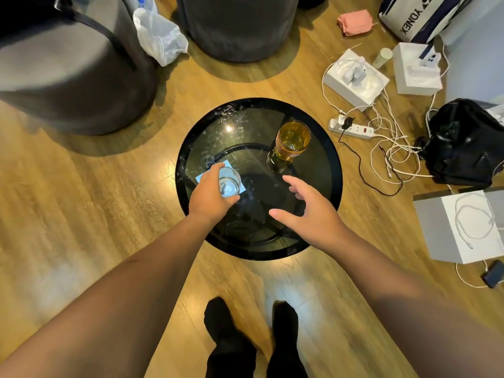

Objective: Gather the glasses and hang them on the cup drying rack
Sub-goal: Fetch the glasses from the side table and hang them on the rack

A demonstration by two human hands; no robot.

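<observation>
A round black glass table [321, 148] stands on the wooden floor below me. My left hand [208, 193] wraps around a small clear glass [229, 185] at the table's left side, over a pale blue paper [203, 175]. A tall amber glass [291, 143] stands upright at the table's right rear. My right hand [311, 211] hovers over the table's front right with fingers spread, holding nothing, a short way in front of the amber glass. No cup drying rack is in view.
Two grey upholstered seats [73, 66] [237, 25] stand behind the table, a white plastic bag [158, 34] between them. To the right lie white boxes [354, 77], a power strip [351, 128] with tangled cables, a black bag [463, 143] and a phone [493, 276]. My feet [253, 339] stand near the table.
</observation>
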